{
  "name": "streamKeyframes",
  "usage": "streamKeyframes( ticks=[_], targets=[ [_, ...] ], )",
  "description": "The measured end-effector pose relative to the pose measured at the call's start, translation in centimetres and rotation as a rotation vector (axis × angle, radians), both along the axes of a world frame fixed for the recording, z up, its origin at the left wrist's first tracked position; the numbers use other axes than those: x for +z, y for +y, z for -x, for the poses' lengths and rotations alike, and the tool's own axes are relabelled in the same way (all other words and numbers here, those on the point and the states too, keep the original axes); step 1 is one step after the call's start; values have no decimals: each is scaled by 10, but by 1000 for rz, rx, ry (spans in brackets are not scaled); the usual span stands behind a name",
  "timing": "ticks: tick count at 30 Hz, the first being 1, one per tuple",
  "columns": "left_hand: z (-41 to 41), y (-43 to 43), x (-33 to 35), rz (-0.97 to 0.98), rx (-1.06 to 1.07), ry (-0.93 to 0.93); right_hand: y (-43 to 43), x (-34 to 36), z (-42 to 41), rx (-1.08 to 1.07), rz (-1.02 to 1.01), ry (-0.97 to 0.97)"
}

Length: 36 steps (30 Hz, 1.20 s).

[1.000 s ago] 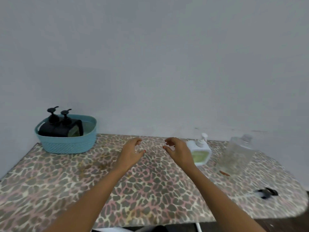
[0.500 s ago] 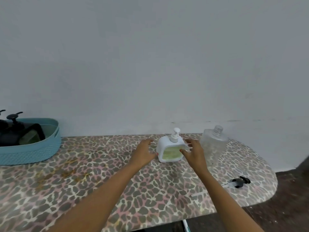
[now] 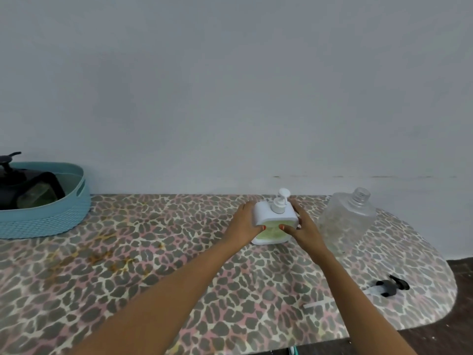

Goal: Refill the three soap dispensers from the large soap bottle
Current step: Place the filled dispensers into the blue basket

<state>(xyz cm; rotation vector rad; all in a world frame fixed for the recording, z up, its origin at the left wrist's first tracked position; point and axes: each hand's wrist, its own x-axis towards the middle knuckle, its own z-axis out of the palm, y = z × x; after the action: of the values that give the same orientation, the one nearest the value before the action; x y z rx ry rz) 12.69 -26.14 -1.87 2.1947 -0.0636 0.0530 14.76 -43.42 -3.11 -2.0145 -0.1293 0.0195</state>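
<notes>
Head cam looks down at a leopard-print table [image 3: 153, 252], where the left hand [image 3: 245, 225] and right hand [image 3: 303, 226] are wrapped round the white dispenser [image 3: 275, 213] from either side, thumbs pressed on its greenish front window, as it stands near the back edge. Just right of it the big clear bottle [image 3: 348, 221] stands upright with its threaded neck open, and a black pump [image 3: 389, 286] lies on its side nearer the front right edge. Way over on the left, a blue basket [image 3: 51, 219] holds the black dispensers [image 3: 25, 188], partly cut off by the frame.
</notes>
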Motion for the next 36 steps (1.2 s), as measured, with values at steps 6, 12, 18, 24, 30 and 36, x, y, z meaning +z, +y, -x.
streamKeyframes(
  ticks=[6, 12, 18, 24, 30, 36],
  targets=[
    [3, 10, -1, 13, -4, -34, 6, 7, -1, 18, 9, -24],
    [22, 48, 6, 34, 42, -85, 36, 24, 6, 117, 50, -58],
    [43, 101, 27, 1, 109, -157, 86, 48, 14, 237, 108, -126],
    [71, 159, 52, -24, 205, -199, 148, 78, 25, 355, 153, -188],
    [100, 215, 76, -68, 352, -250, 216, 101, 29, 480, 202, -246],
    [117, 270, 96, -70, 498, -324, 292, 124, 17, 593, 289, -316]
  ],
)
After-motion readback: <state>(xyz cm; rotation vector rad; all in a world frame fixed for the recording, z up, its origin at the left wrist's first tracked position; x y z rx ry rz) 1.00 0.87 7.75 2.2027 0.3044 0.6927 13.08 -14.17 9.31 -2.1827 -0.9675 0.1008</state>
